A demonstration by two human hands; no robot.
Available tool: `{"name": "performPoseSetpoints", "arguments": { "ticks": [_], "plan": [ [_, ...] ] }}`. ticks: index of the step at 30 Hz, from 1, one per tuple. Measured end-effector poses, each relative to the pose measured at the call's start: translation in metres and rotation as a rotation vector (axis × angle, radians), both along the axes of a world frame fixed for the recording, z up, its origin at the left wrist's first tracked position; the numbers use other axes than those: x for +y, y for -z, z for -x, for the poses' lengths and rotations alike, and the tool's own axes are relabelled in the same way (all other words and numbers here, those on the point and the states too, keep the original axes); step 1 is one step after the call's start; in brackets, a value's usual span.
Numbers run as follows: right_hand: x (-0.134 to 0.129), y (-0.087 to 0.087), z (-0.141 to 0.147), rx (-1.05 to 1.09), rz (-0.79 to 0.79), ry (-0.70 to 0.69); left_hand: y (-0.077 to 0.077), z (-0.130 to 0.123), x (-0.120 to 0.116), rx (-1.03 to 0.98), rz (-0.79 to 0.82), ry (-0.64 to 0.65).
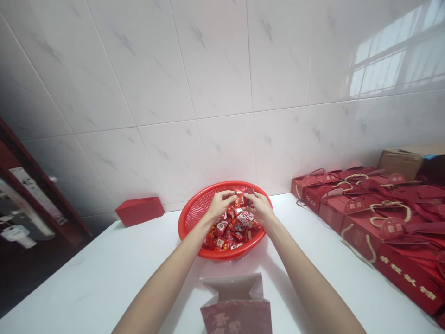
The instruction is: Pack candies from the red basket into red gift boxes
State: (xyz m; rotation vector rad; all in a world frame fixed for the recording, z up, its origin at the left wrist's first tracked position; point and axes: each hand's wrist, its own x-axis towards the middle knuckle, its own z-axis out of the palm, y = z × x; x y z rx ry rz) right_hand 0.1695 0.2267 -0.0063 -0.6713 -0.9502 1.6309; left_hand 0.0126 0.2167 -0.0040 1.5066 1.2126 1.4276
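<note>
Both hands are over a red plastic colander (192, 218) that holds a heap of wrapped candies (225, 229), mostly red with some white and gold. Between the thumb and fingers of my left hand (221, 204) is a red wrapped candy (239, 199). My right hand (260, 208) pinches at a darker red wrapper (248, 193) right beside it; its fingers partly cover it. A square packet with a red and white pattern (245, 217) lies on the heap below my hands. Nearer to me, between my forearms, a dark red paper bag (236, 316) stands with its top open.
Rows of red gift bags with cord handles (358, 208) fill the right side of the white table (139, 278). Behind them is a cardboard box (399, 162). A red box (139, 211) lies at the back left, near the tiled wall (167, 153). A door with keys (20, 235) is far left.
</note>
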Motion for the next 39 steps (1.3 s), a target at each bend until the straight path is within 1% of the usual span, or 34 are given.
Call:
{"name": "performPoseSetpoints", "arguments": {
  "ticks": [4,7,12,18,22,24,26,30,35,37,39],
  "plan": [
    [0.001,0.0,0.0,-0.015,0.022,0.002,0.002,0.002,0.003,-0.053,-0.007,-0.056],
    [0.0,0.0,0.0,-0.031,0.035,-0.017,0.002,0.003,0.004,-0.075,-0.005,-0.071],
    [0.0,0.0,0.0,-0.053,0.046,-0.034,0.0,0.001,0.001,-0.061,0.006,-0.055],
    [-0.008,-0.004,-0.002,-0.113,0.009,-0.082,-0.001,-0.001,-0.002,-0.005,-0.01,-0.04],
    [-0.01,-0.005,-0.004,-0.162,-0.014,-0.046,0.002,0.0,0.001,0.044,-0.047,-0.024],
    [-0.009,-0.005,-0.003,-0.149,-0.01,-0.016,0.004,0.0,0.004,0.102,-0.033,-0.041],
    [-0.007,-0.005,-0.002,-0.126,0.001,0.008,0.007,0.0,0.006,0.187,0.016,-0.039],
    [-0.004,-0.004,-0.002,-0.074,0.026,0.032,0.016,0.002,0.004,0.373,0.122,0.049],
    [-0.001,-0.001,-0.002,-0.021,0.061,0.022,0.029,0.008,-0.002,0.578,0.23,0.187],
    [0.001,0.0,-0.002,-0.003,0.067,0.018,0.032,0.01,-0.003,0.62,0.259,0.206],
    [0.001,0.0,-0.002,0.009,0.072,0.012,0.033,0.01,-0.003,0.685,0.255,0.191]
  ]
}}
